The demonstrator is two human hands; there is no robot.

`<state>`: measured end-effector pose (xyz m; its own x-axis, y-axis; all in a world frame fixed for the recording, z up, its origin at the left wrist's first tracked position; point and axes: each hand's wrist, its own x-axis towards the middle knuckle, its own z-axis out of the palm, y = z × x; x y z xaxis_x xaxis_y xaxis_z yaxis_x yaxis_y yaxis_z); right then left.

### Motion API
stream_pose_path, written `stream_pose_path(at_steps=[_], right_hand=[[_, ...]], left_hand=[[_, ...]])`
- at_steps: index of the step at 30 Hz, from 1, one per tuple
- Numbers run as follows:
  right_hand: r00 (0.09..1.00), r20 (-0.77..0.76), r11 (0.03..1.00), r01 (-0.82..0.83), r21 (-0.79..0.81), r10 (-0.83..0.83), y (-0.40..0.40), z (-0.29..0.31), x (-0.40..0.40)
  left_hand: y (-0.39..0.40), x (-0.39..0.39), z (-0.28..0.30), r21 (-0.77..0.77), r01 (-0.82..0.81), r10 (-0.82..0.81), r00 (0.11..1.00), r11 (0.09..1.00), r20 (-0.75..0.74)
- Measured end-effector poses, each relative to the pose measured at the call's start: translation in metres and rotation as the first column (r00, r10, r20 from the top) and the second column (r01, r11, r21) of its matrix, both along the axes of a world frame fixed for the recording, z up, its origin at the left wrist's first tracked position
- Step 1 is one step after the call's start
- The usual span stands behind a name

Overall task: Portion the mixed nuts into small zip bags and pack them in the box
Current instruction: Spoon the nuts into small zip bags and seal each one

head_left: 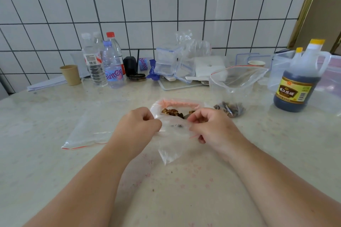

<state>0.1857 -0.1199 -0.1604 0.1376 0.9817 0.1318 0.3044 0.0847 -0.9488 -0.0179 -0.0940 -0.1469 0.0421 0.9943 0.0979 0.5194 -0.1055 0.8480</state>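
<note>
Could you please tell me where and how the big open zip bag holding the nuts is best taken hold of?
Probably the big open zip bag is best pinched at its red-striped rim, coming from above: the mouth stands upright and gaping, while the nuts weigh its bottom on the table.

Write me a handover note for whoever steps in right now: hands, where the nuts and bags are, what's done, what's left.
Left hand and right hand: both pinching the top edge of a small zip bag, which looks empty.
Just behind the hands, a small bag with nuts lies on the table; whether it is sealed is unclear.
The big open zip bag stands at right, remaining nuts at its bottom.
Spare empty bags lie at left.
Clear lidded boxes sit by the wall; nothing visibly packed.
Left: open and fill this bag, seal it, portion the rest, pack all bags in the box.
</note>
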Motion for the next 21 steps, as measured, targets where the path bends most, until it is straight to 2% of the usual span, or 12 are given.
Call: stream_pose_path(at_steps=[4, 10, 14, 17, 21], right_hand=[[0.999, 0.000, 0.997, -0.052, -0.049, 0.052, -0.001, -0.001, -0.001], [0.998, 0.054, 0.999, -0.040, -0.016, 0.041, -0.003, -0.001, 0.001], [0.989, 0.148, 0.998, 0.015, 0.054, -0.022, -0.003, -0.001, 0.000], [0.964, 0.253, 0.991, 0.045, 0.125, -0.076, -0.006, 0.001, 0.002], [0.863, 0.390, 0.940, 0.240, 0.244, -0.321, -0.004, 0.015, 0.019]], left_hand=[[0.003, -0.008, 0.004, -0.125, 0.200, -0.185, 0.975, 0.972, 0.123], [0.005, -0.008, -0.001, -0.116, 0.267, -0.270, 0.963, 0.957, -0.009], [0.007, -0.008, -0.006, -0.080, 0.223, -0.227, 0.973, 0.971, -0.035], [0.008, -0.008, -0.009, -0.075, 0.138, -0.138, 0.990, 0.988, 0.009], [0.011, -0.007, -0.011, -0.085, 0.094, -0.088, 0.994, 0.992, 0.071]])
